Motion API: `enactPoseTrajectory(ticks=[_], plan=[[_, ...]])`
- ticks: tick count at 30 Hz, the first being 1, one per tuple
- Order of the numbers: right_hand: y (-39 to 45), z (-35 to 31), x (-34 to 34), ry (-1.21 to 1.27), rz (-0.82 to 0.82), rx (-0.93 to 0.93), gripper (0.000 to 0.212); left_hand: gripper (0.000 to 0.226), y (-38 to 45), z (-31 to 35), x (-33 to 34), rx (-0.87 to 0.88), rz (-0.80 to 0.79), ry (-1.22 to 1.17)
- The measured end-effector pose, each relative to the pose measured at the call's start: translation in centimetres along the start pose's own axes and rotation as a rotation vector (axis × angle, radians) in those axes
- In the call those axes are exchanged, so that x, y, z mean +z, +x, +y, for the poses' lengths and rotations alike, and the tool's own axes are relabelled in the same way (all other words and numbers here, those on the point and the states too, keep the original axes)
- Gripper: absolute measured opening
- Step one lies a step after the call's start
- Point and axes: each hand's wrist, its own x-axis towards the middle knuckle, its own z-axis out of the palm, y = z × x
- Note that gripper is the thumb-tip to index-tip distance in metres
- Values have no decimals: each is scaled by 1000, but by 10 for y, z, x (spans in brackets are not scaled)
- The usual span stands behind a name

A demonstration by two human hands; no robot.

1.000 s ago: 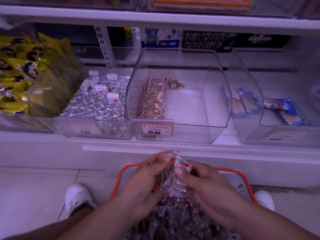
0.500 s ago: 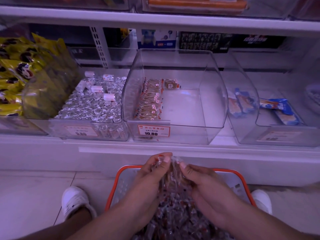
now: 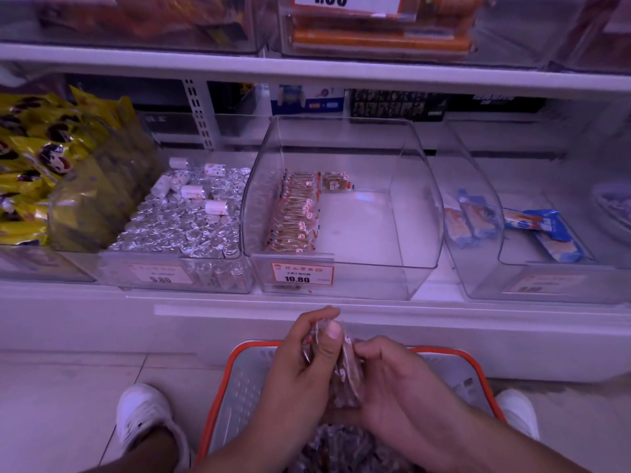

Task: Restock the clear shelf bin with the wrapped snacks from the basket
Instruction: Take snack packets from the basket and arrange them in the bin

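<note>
A small stack of wrapped snacks (image 3: 345,373) stands upright between the two hands, above the orange-rimmed basket (image 3: 444,353) on the floor. The left hand (image 3: 304,363) closes its fingers around the stack from the left side, with the thumb (image 3: 329,343) pressed on the top packets. The right hand (image 3: 392,373) holds the same stack from the right, fingers curled together against it. More of these brown snacks lie in a heap (image 3: 341,445) in the basket, under the wrists. Straight ahead on the low shelf is the clear shelf bin (image 3: 416,206), with one row of snacks (image 3: 293,213) along its left wall, one packet (image 3: 336,181) at the back, and a price label (image 3: 302,274) reading 10.80. Left of it is a bin of silver-wrapped pieces (image 3: 184,220), and further left yellow bags (image 3: 37,158). To the right, another bin holds blue packets (image 3: 543,230). A white shoe (image 3: 143,414) stands on each side of the basket.
</note>
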Motion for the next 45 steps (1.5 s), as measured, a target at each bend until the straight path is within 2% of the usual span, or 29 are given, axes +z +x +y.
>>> enactPoseTrajectory(ticks=[2,6,9,11,13,14,16,18,23,26,29,31,32,35,39,45], plan=[[-3,-6,2,-47,-17,-19,46,44,1,6,-4,34,9,-6],[-13,-22,11,-68,39,-155,54,54,8,22,-12,85,-44,-37],[-19,-48,24,-179,72,-271,48,57,20,42,-27,231,-130,9],[-15,-76,33,-403,145,-362,49,48,37,54,-49,432,-12,172],[4,-114,40,-772,285,-473,48,35,60,62,-78,616,221,442],[21,-134,43,-935,364,-518,52,34,70,64,-91,644,318,554],[64,-170,39,-1190,518,-560,64,38,86,64,-107,591,406,665],[110,-196,26,-1442,632,-524,71,43,94,60,-113,502,371,710],[186,-212,-31,-1924,652,-318,63,48,98,51,-111,356,224,804],[211,-201,-50,-1957,606,-358,50,51,99,47,-112,364,192,851],[220,-193,-68,-1962,604,-468,56,54,99,48,-113,351,189,802],[218,-195,-80,-2228,663,-394,64,55,97,49,-114,353,194,784],[218,-195,-86,-2281,664,-362,66,55,96,49,-113,353,195,788],[218,-190,-89,-2239,572,-268,66,50,95,49,-110,346,206,825],[224,-182,-81,-2208,551,-237,68,48,95,50,-107,340,221,851],[223,-182,-74,-2022,526,-256,68,53,97,50,-103,334,244,874]])
